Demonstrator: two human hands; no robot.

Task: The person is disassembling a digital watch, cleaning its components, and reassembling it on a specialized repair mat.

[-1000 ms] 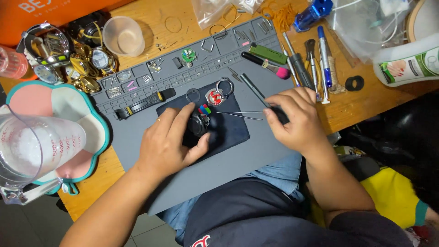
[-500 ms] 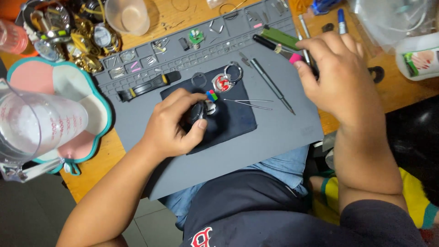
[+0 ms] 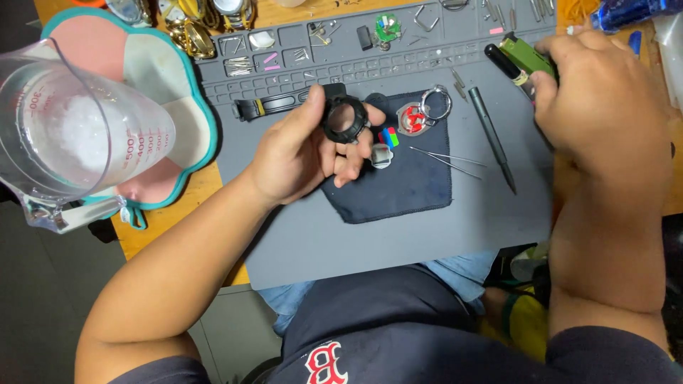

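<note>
My left hand (image 3: 302,153) holds a black round watch case (image 3: 344,119) lifted above a dark blue cloth pad (image 3: 402,178). A small silver part (image 3: 382,156) lies by my fingertips on the pad. My right hand (image 3: 605,117) reaches to the mat's upper right, its fingers closed on a green tool (image 3: 525,57) next to a black pen-like tool (image 3: 504,62). On the pad sit a red and silver ring piece (image 3: 416,117) and a small coloured block (image 3: 389,136). Fine tweezers (image 3: 448,159) and a dark screwdriver (image 3: 491,136) lie to the right of the pad.
A grey work mat (image 3: 341,235) with parts compartments covers the wooden table. A clear measuring cup (image 3: 78,135) stands on a pink and teal tray (image 3: 178,92) at left. A black strap (image 3: 267,108) lies on the mat. Several watches (image 3: 192,21) lie at the back.
My left hand has raised the black watch case off the pad. My right hand has stayed at the upper right, closing on the green tool. The camera has moved closer.
</note>
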